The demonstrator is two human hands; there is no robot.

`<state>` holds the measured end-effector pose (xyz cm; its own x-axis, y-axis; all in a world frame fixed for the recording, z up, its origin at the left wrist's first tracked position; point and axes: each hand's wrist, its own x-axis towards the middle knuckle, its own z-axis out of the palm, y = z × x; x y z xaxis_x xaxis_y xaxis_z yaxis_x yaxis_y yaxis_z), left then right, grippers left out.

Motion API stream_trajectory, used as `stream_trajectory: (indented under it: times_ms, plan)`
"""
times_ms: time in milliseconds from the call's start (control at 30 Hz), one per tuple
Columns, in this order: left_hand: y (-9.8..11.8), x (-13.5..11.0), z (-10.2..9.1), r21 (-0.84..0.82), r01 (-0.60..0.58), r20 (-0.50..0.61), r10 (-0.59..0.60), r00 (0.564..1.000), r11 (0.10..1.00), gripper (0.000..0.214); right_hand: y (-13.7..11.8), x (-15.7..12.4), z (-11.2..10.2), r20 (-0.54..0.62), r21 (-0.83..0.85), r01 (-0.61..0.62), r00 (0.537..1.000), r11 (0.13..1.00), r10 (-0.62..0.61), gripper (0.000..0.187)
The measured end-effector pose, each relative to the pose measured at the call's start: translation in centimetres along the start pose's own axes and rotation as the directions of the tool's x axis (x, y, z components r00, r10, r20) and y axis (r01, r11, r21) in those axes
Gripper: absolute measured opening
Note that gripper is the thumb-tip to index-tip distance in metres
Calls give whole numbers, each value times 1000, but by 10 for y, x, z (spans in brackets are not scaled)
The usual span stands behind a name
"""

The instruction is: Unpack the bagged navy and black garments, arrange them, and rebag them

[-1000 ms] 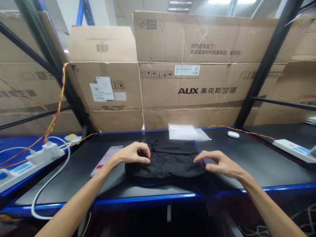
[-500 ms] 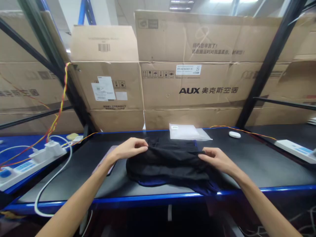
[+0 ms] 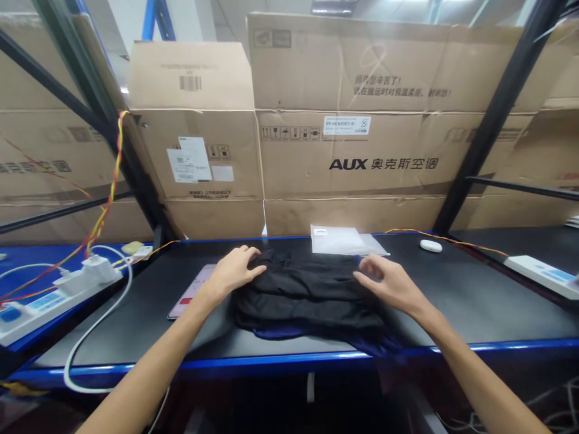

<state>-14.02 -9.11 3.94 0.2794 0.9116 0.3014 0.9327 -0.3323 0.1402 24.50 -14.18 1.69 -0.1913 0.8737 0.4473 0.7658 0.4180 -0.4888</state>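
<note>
Black cloth [image 3: 307, 295] released on the table [image 3: 452, 289]

The edge pinched up half a second ago has been lowered, so the fold is left unheld; left hand [image 3: 231, 271] and right hand [image 3: 391, 284] are held loosely open at its sides.

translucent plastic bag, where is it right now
In the head view, the translucent plastic bag lies at the back of the table, slightly right of centre, just beyond the black cloth and in front of the AUX cardboard.
</note>
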Motion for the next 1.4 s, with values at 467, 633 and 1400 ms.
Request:
stream_trajectory:
  times_ms: [467, 633, 1400]
  plan:
    - [5, -15, -32, -3, 193, 227, -187, 956, 981, 40, -79, 27, 61, 522, 139, 346, 770, 928, -365, 58]
    - [20, -8, -27, -291, 67, 44, -57, 997, 954, 22, -71, 22, 51, 549, 169, 290, 766, 942, -335, 59]
    - [99, -16, 15, -378, -267, -29, 277, 960, 886, 37, 19, -6, 9, 406, 102, 61, 909, 993, -97, 57]
